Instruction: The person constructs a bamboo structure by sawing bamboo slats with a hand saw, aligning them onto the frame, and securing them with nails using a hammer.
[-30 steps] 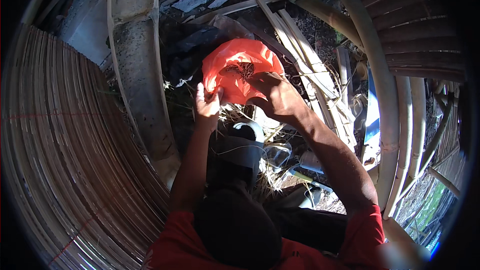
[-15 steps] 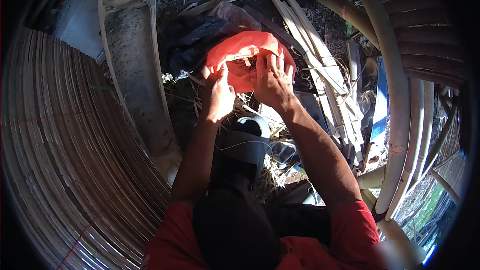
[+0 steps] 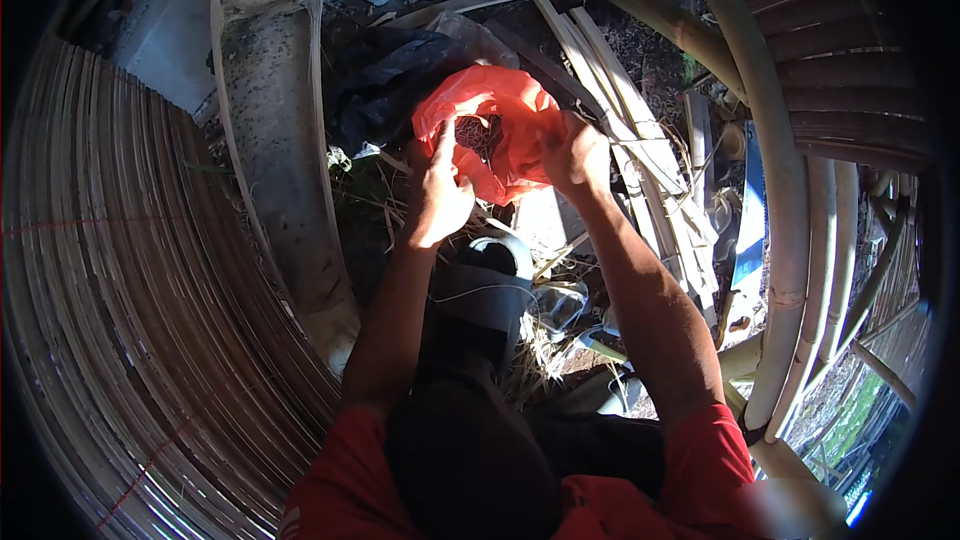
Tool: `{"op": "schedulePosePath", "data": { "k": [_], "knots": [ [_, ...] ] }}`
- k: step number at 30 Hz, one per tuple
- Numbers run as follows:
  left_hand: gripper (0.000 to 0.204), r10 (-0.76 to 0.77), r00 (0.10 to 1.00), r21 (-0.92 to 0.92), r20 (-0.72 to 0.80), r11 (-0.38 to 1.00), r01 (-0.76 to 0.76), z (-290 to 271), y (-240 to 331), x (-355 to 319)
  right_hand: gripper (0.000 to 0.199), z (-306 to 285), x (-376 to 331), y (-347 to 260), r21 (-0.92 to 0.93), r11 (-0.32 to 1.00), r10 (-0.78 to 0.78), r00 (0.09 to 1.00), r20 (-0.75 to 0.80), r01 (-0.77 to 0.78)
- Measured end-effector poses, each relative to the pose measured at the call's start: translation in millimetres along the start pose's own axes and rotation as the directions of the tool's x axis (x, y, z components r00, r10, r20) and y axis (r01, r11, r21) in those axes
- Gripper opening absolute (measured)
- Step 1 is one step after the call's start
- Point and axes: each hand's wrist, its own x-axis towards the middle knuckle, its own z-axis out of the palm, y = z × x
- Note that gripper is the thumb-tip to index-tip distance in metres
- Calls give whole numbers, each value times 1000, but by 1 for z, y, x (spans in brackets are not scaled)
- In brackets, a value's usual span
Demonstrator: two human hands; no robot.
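An orange-red plastic bag (image 3: 525, 135) is held up in front of me, its mouth gaping toward me. Inside lies a heap of thin, dark, tangled-looking pieces (image 3: 478, 136), too small to name for sure. My left hand (image 3: 440, 202) grips the left rim, with the thumb laid along the inner edge. At the right side, my right hand (image 3: 582, 158) is closed on a bunched part of the rim. The fingertips of both hands are partly hidden behind the plastic.
Split bamboo strips (image 3: 655, 155) lie to the right, near a blue-and-white saw-like blade (image 3: 752, 210). Bamboo poles (image 3: 785, 240) stand beyond them. On the left are a wide bamboo half (image 3: 275, 110) and a slatted bamboo panel (image 3: 130, 270). Black plastic (image 3: 375, 100) lies behind the bag.
My right hand has come out of the bag's mouth and moved right, closing on the rim there. The opening has turned and shows more of the contents. My left hand keeps its hold.
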Motion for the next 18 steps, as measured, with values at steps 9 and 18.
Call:
{"op": "schedulePosePath", "data": {
  "k": [9, 18],
  "knots": [
    [99, -48, 999, 97, -15, 994, 49, -17, 12, -10, 33, -44, 21, -27, 576, 817, -200, 921, 334, -31],
    [99, 105, 992, 144, -69, 985, -95, -3, 12, -9, 54, -42, 12, -31, 3, 962, -267, 937, -224, 275]
  ]
}}
